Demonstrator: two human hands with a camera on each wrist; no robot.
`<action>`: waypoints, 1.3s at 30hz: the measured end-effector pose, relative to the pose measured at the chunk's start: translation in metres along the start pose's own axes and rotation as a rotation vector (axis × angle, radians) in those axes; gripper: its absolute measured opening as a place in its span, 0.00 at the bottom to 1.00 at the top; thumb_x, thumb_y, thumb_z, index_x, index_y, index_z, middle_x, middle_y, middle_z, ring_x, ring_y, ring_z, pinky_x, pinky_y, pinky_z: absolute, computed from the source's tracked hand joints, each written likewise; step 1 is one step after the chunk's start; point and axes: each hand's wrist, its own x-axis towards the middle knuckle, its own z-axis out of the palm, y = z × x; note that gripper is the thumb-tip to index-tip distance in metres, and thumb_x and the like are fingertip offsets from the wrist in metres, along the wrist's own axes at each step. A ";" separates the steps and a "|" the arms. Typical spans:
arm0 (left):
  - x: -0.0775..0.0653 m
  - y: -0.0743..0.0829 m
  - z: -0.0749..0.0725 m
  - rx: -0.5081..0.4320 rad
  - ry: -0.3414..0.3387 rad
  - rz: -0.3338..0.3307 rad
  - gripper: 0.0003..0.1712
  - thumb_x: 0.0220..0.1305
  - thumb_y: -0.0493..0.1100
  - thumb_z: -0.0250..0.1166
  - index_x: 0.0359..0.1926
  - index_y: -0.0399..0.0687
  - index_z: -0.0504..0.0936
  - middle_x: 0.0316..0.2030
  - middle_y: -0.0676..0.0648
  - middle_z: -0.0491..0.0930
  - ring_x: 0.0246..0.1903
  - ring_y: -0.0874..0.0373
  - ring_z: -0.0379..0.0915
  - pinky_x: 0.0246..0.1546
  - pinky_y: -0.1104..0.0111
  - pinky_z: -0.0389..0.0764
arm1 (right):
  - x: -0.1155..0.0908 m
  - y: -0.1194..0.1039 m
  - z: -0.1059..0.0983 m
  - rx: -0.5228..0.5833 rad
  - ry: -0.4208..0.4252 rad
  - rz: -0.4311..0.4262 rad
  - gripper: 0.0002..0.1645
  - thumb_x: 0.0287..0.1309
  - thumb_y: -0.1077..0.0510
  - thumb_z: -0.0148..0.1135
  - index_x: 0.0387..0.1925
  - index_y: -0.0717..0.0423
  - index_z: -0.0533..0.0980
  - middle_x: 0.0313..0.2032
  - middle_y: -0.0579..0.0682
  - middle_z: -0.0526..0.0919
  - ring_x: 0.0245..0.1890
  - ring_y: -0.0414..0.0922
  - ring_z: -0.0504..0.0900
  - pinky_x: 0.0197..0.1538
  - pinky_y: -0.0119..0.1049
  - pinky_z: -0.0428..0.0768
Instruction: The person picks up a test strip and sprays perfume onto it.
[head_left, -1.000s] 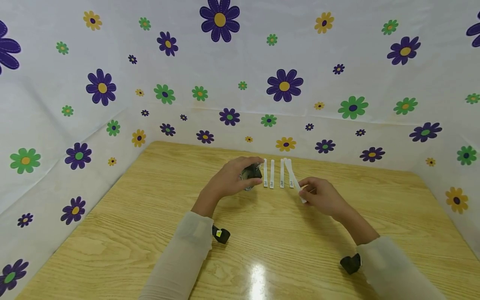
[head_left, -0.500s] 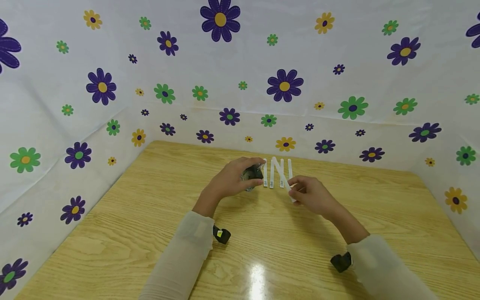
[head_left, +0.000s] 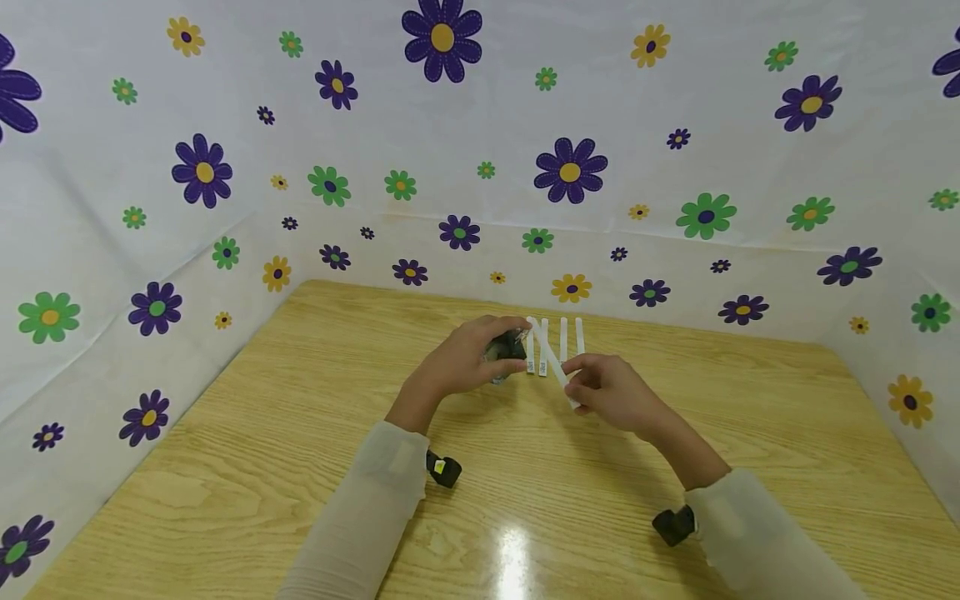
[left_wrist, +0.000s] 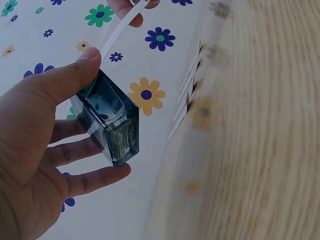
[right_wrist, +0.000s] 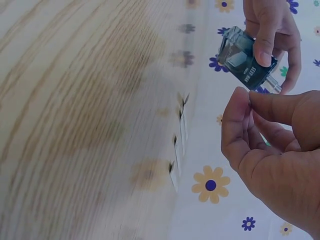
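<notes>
My left hand grips a square, blue-tinted glass perfume bottle, held tilted above the table. In the right wrist view its metal spray nozzle is bare and points toward my right hand. That hand pinches one end of a white paper test strip between thumb and fingers. The strip slants up and left, its far end overlapping the left index fingertip by the nozzle in the head view. Several similar paper strips lie in a row just behind, with small print on their near ends.
The wooden table ends at the back against a white cloth printed with flowers, which also rises at both sides. A black wrist camera hangs at the left sleeve, another black wrist camera at the right.
My right hand has moved left with the pinched strip, bringing its far end from the rightmost lying strips to the bottle's nozzle. The left hand and bottle have stayed nearly still.
</notes>
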 end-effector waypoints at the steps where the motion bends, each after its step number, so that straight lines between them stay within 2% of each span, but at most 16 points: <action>1: 0.000 0.000 0.000 -0.002 -0.001 -0.001 0.33 0.69 0.57 0.68 0.71 0.57 0.72 0.63 0.46 0.76 0.62 0.50 0.73 0.61 0.51 0.76 | 0.000 -0.001 0.000 -0.001 -0.001 -0.004 0.18 0.71 0.69 0.57 0.60 0.73 0.74 0.41 0.66 0.84 0.35 0.48 0.85 0.42 0.39 0.87; 6: 0.000 0.000 -0.001 -0.006 -0.003 0.005 0.34 0.69 0.56 0.69 0.71 0.54 0.72 0.62 0.46 0.77 0.61 0.50 0.73 0.61 0.51 0.76 | 0.000 -0.003 0.001 0.012 -0.012 -0.005 0.18 0.72 0.69 0.57 0.59 0.73 0.73 0.41 0.66 0.83 0.35 0.49 0.85 0.42 0.42 0.87; 15: 0.001 -0.002 0.001 -0.002 -0.008 0.024 0.32 0.70 0.55 0.68 0.71 0.55 0.73 0.62 0.47 0.77 0.61 0.51 0.74 0.61 0.53 0.76 | -0.001 0.000 0.002 0.023 -0.024 0.003 0.18 0.72 0.70 0.56 0.59 0.73 0.73 0.42 0.66 0.83 0.37 0.51 0.85 0.43 0.43 0.87; 26: 0.001 -0.002 0.001 0.020 0.037 0.037 0.34 0.67 0.55 0.71 0.70 0.54 0.74 0.63 0.48 0.77 0.62 0.50 0.74 0.61 0.51 0.76 | -0.001 0.000 0.002 0.030 -0.029 0.013 0.18 0.73 0.69 0.56 0.60 0.73 0.73 0.42 0.66 0.83 0.37 0.51 0.85 0.43 0.44 0.87; 39: 0.001 -0.003 0.002 -0.038 0.012 0.026 0.33 0.67 0.53 0.71 0.70 0.52 0.74 0.61 0.49 0.78 0.60 0.52 0.74 0.60 0.52 0.76 | -0.002 -0.002 0.001 0.021 -0.021 0.016 0.17 0.72 0.70 0.56 0.60 0.73 0.73 0.42 0.66 0.83 0.36 0.51 0.85 0.43 0.45 0.87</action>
